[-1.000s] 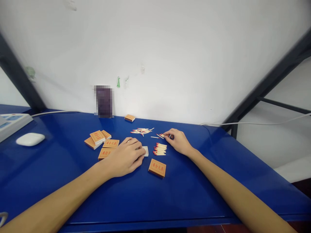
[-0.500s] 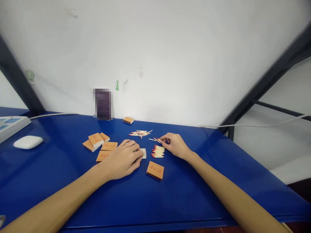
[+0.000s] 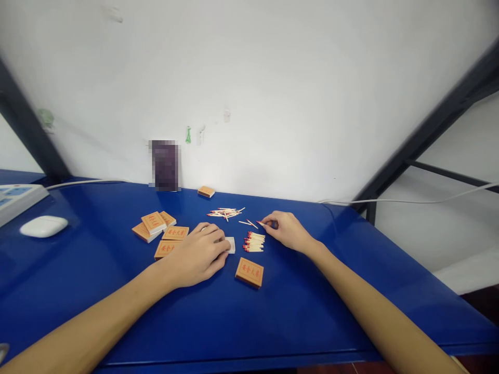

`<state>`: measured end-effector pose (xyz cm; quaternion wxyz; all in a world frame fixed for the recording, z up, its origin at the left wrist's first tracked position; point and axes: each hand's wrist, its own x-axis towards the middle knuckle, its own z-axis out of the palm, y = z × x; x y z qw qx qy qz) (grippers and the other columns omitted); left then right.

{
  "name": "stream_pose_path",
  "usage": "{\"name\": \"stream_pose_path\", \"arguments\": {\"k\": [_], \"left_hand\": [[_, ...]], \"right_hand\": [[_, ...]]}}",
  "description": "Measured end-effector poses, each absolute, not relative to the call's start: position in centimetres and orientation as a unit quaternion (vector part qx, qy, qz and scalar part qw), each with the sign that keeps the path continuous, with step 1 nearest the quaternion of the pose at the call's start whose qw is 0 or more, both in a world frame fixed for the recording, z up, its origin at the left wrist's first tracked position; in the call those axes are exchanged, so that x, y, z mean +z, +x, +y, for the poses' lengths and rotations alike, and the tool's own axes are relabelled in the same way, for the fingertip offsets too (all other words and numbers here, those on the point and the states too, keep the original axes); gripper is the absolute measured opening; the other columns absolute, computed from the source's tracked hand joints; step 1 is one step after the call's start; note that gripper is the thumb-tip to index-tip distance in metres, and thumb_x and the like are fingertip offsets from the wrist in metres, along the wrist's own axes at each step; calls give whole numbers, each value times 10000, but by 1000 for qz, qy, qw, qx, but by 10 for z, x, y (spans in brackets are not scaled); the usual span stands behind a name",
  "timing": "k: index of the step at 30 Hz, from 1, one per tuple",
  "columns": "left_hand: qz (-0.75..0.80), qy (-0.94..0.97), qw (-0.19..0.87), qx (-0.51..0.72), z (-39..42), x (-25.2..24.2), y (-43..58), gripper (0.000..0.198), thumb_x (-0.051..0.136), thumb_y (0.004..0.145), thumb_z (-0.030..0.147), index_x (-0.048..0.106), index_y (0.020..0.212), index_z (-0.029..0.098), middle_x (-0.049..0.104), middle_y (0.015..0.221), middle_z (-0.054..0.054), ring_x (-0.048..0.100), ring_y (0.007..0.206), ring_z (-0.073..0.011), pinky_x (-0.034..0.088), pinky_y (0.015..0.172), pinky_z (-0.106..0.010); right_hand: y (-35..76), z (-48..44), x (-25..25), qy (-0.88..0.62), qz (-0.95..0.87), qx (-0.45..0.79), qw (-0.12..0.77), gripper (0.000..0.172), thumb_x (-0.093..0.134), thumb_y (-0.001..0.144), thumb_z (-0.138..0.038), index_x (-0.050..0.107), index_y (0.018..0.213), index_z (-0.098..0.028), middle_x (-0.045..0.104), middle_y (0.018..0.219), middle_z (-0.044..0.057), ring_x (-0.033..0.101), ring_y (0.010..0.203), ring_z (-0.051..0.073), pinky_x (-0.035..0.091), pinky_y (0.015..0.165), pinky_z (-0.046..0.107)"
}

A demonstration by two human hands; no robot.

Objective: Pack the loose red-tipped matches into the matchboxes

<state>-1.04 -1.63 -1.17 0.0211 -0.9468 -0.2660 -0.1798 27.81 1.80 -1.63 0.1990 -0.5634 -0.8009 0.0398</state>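
Note:
My left hand [image 3: 200,255] is closed around a small white tray [image 3: 231,245], most of it hidden under the fingers. At the right, my right hand [image 3: 284,228] pinches a red-tipped match [image 3: 260,223] between thumb and fingers. Two loose matches [image 3: 248,223] lie just left of those fingertips. A lined-up group of matches [image 3: 255,242] with red heads to the left rests between the hands. Farther back is a jumbled pile of matches [image 3: 225,213]. An orange matchbox [image 3: 249,272] lies in front of the lined-up group.
Several orange matchboxes [image 3: 154,222] lie left of my left hand. Another matchbox [image 3: 206,191] is near the wall. A white rounded case [image 3: 44,226] and a white device [image 3: 19,200] are at the far left. A white cable [image 3: 390,201] runs along the right.
My right hand has moved slightly right, away from the two loose matches, and a match head shows at its fingertips. My left hand has stayed in place.

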Motion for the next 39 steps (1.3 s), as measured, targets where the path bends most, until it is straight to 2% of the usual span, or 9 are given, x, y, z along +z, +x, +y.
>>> {"name": "stream_pose_path", "arguments": {"k": [9, 23, 34, 39], "left_hand": [[-262, -947, 22, -184, -16, -13, -10, 224, 427, 960, 231, 644, 942, 178, 594, 902, -64, 516, 921, -220, 355, 876, -385], [-262, -947, 19, -184, -16, -12, -11, 229, 418, 966, 235, 639, 947, 179, 590, 908, -61, 515, 918, -217, 356, 878, -385], [-262, -946, 17, -190, -16, -12, -11, 220, 425, 963, 226, 640, 951, 180, 597, 911, -61, 522, 915, -214, 357, 869, -381], [-266, -945, 8, -187, -17, -12, -11, 215, 429, 962, 225, 639, 950, 179, 595, 907, -57, 522, 908, -206, 369, 865, -376]], "right_hand": [[279, 19, -17, -564, -783, 89, 247, 212, 565, 820, -231, 751, 914, -192, 710, 754, 19, 588, 636, 143, 447, 621, 250], [280, 20, -19, -578, -775, 81, 244, 201, 579, 804, -237, 750, 902, -194, 714, 732, 14, 609, 634, 148, 459, 622, 253], [281, 14, -6, -542, -815, 91, 183, 184, 578, 800, -182, 747, 864, -218, 729, 815, 13, 629, 698, 155, 448, 649, 257], [286, 12, -2, -544, -816, 121, 157, 133, 587, 775, -173, 710, 810, -210, 686, 697, -7, 590, 585, 134, 417, 551, 238]]}}
